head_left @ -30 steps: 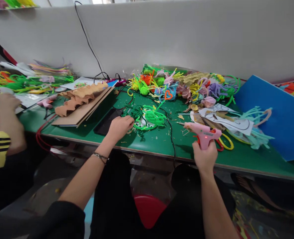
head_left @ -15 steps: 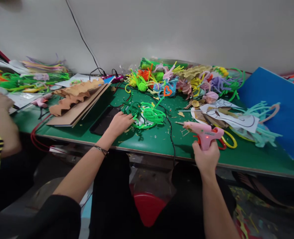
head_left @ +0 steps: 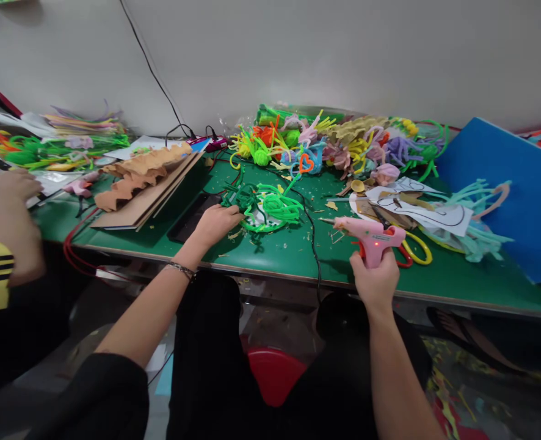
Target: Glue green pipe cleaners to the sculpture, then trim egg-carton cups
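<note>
My right hand (head_left: 377,275) grips a pink hot glue gun (head_left: 372,237) by its handle, the nozzle pointing left above the green table and a small red light showing. At the left edge of a bundle of green pipe cleaners (head_left: 282,205), my left hand (head_left: 218,225) is closed with its fingers together on the dark green pipe cleaners (head_left: 237,197); the fingertips are partly hidden. Something white with dark spots shows under the bundle. A dark phone-like slab (head_left: 190,219) lies beneath my left wrist.
Cardboard sheets (head_left: 133,211) lean at the left, near another person's hand (head_left: 11,186). Colourful pipe cleaner pieces (head_left: 344,143) crowd the back. Scissors with yellow and red handles (head_left: 417,247), paper cutouts (head_left: 426,205) and a blue board (head_left: 494,201) stand right. A black cord (head_left: 314,244) crosses the table.
My left hand has drawn back slightly to the left on the dark green pipe cleaners. The glue gun stays in my right hand, nearly unmoved. The view has shifted slightly; the other person's hand has moved right.
</note>
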Motion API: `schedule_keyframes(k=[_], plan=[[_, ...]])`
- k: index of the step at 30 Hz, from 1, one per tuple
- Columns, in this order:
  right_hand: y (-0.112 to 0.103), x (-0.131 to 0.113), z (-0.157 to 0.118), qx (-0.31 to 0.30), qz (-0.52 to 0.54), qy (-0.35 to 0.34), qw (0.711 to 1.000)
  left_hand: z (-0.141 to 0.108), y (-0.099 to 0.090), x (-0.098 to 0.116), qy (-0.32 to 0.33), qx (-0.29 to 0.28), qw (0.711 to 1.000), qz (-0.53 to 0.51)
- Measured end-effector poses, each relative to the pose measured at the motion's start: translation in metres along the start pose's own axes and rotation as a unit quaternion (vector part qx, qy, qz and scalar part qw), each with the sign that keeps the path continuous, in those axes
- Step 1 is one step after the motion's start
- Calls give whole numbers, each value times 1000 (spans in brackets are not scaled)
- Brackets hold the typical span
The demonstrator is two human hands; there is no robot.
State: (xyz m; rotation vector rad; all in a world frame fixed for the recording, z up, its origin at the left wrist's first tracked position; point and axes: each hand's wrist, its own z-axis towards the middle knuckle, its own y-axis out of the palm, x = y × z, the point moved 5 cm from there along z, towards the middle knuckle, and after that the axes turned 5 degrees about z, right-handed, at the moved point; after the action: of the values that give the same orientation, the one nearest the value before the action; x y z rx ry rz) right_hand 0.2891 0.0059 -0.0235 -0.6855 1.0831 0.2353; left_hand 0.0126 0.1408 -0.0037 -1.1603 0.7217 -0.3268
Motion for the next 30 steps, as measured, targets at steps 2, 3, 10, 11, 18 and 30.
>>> schedule_keyframes(k=[2, 3, 10, 11, 18, 30], plan=[[0, 0, 0, 0, -3, -5, 1000, 0, 1, 0, -12, 8, 1000, -6], [0, 0, 0, -1, -4, -9, 1000, 0, 1, 0, -14, 12, 1000, -8], [-2, -3, -1, -7, 27, 10, 1000, -15, -5, -1, -85, 72, 994, -16], [-3, -2, -1, -5, 44, 23, 999, -21, -7, 1, -105, 84, 991, -21], [-3, 1, 1, -4, 112, 67, 991, -20, -21, 66, -74, 69, 985, -140], [-7, 8, 3, -5, 229, 66, 971, 47, -21, 123, -64, -64, 983, -158]])
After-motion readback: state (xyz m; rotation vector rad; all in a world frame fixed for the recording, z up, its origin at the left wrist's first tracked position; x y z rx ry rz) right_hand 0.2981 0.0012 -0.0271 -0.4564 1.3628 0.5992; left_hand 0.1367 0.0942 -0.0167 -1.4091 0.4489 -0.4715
